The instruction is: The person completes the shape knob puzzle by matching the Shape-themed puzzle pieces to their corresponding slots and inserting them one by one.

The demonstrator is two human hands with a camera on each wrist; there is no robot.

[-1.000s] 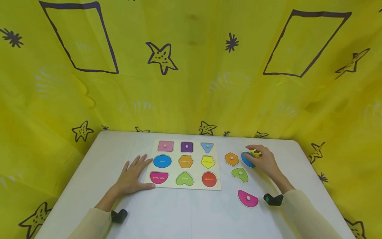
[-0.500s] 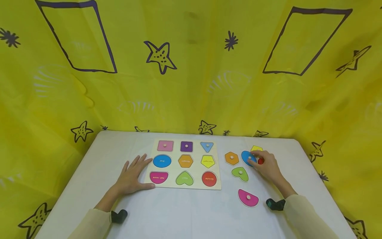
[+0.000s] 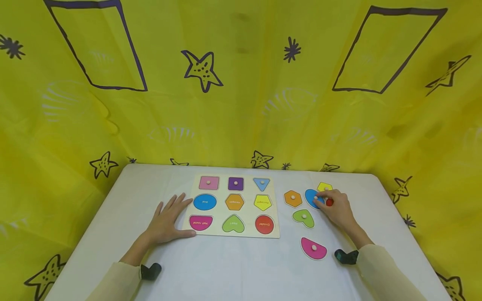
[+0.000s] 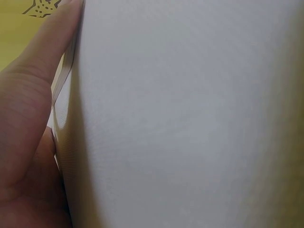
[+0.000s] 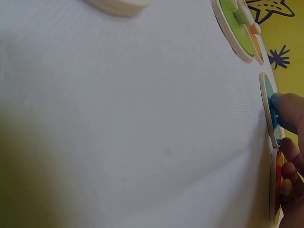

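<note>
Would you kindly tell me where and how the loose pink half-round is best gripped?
Probably by its pale knob, pinched between thumb and fingertip from straight above. The half-round lies flat on the table, so its low edge likely gives little to hold, whereas the knob stands up from its face with nothing over it.

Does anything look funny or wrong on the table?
Yes, the puzzle board looks turned around: in the head view its words, such as Circular, are upside down, and its green heart has its tip at the top. Nothing looks spilled or broken.
</note>
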